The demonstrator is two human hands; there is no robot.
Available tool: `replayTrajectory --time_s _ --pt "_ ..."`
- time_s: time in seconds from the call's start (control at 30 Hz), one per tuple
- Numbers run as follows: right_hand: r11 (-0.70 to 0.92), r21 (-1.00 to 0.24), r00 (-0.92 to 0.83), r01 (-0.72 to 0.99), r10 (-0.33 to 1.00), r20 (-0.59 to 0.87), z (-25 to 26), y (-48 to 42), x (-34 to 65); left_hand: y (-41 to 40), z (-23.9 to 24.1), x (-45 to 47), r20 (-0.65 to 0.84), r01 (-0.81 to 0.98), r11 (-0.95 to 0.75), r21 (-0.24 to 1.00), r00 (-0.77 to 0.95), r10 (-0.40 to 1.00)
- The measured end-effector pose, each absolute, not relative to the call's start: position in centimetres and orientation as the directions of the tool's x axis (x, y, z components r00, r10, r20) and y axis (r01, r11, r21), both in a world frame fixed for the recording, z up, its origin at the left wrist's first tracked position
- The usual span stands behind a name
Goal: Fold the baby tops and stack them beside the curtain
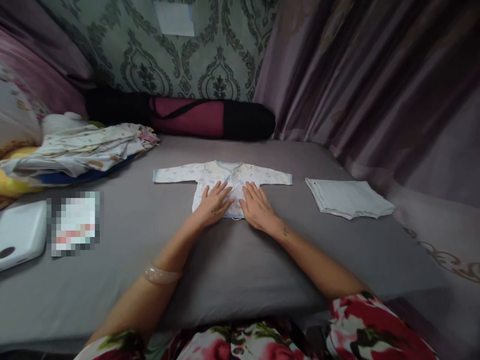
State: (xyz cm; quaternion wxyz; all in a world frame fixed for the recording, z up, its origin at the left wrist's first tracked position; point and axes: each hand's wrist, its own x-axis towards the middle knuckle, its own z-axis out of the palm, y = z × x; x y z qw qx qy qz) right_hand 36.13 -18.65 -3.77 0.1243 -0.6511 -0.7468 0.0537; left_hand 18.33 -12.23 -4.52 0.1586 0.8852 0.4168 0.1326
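Near the middle of the frame I see a small white baby shirt (pixel 210 172) spread flat on the grey bed sheet (pixel 225 265), both sleeves stretched out to either side. My left hand (pixel 215 202) lies palm down on the lower part of the shirt, fingers straight and slightly spread, gripping nothing. My right hand (pixel 257 207) lies just beside it, equally flat and unclenched, resting on the shirt's lower hem and pinching no cloth. The left wrist carries a pale bangle (pixel 162 275). To the right of the shirt, apart from it, sits a folded white cloth (pixel 348 197). At the upper left is a loose pile of clothes (pixel 86 145), and behind the shirt, against the wall, a dark red and black roll (pixel 210 117).
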Motion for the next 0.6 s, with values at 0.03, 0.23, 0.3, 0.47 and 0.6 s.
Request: replayTrajectory --time_s 0.03,0.23,0.3,0.47,0.6 --pt "0.121 -0.221 -0.103 0.968 0.991 0.091 -4.3 -18.1 36.4 -12.5 -4.6 18.6 0.059 0.707 -0.604 0.368 0.631 0.774" --pt "0.080 -0.273 -0.105 0.959 0.991 -0.079 -5.8 -16.6 37.7 -12.0 -5.2 18.3 -0.077 0.720 -0.578 0.384 0.649 0.757" --pt "0.047 -0.349 -0.103 0.936 0.985 -0.142 -5.2 -16.1 38.4 -11.0 -5.0 17.6 0.012 0.680 -0.565 0.468 0.634 0.773" --pt "0.126 -0.359 -0.140 0.925 0.990 -0.015 -4.2 -15.1 38.3 -9.2 -4.7 15.5 0.257 0.722 -0.455 0.521 0.376 0.890" --pt "0.218 -0.291 -0.234 0.931 0.972 -0.020 -4.5 -13.7 35.4 -9.0 -5.2 14.1 0.239 0.887 -0.240 0.394 0.154 0.959"
